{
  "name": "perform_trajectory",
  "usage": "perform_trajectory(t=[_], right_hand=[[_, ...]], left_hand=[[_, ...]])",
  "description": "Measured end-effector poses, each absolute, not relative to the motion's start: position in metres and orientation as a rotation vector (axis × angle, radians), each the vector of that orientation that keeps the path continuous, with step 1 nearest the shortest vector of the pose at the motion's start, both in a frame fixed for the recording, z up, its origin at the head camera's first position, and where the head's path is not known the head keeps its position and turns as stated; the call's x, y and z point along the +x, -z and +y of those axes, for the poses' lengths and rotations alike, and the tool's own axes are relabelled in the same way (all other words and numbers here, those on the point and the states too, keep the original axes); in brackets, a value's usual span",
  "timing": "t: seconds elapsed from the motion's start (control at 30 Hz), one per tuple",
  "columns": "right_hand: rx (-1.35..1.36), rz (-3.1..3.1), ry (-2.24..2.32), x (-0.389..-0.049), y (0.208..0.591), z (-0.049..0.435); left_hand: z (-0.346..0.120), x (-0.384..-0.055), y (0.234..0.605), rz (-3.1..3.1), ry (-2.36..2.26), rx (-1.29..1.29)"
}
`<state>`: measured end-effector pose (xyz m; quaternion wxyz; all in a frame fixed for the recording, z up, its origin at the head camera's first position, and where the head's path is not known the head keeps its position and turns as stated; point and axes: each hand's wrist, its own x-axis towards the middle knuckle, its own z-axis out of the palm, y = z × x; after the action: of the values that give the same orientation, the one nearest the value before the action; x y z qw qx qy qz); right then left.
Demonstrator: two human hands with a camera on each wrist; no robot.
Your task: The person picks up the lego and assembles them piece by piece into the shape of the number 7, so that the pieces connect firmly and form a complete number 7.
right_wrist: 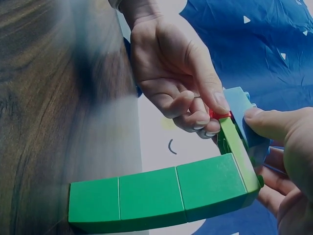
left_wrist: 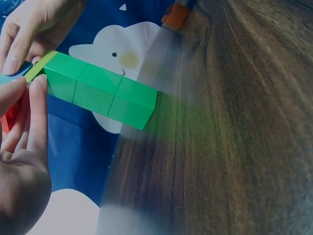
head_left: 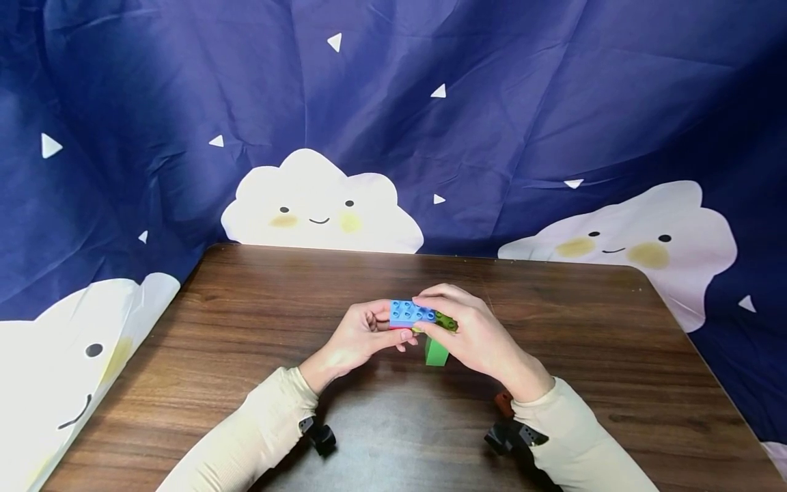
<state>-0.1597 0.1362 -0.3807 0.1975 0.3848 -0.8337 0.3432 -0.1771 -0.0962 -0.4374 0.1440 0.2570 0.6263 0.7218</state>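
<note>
A column of three green blocks (right_wrist: 146,198) rises from the tabletop, its lower end at the wood. A lime plate (right_wrist: 235,147) lies across its top and sticks out to one side. Above the plate sits a studded blue brick (head_left: 402,313), overhanging to the left. Under that overhang a red brick (right_wrist: 221,114) shows, mostly covered by fingers. My left hand (head_left: 356,336) pinches the red brick between thumb and fingers. My right hand (head_left: 476,331) grips the blue brick from the right, with thumb in front and fingers behind. Some studs at the right end are hidden.
An orange-brown block (head_left: 504,404) lies beside my right wrist. The brown wooden table (head_left: 246,383) reaches back to a dark blue cloth (head_left: 393,102) with white clouds. Black wrist cameras (head_left: 321,437) hang under both sleeves.
</note>
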Motion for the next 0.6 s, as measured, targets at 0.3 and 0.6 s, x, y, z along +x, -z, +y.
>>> perform_trajectory(t=[0.3, 0.6], right_hand=[[1.097, -2.313, -0.961, -0.1617, 0.3819, 0.1376], [1.074, -2.334, -0.965, -0.1596, 0.3830, 0.1368]], left_hand=[[-0.0948, -0.1776, 0.4375, 1.775, -2.121, 0.727], [-0.0931, -0.1760, 0.4392, 1.712, -2.161, 0.680]])
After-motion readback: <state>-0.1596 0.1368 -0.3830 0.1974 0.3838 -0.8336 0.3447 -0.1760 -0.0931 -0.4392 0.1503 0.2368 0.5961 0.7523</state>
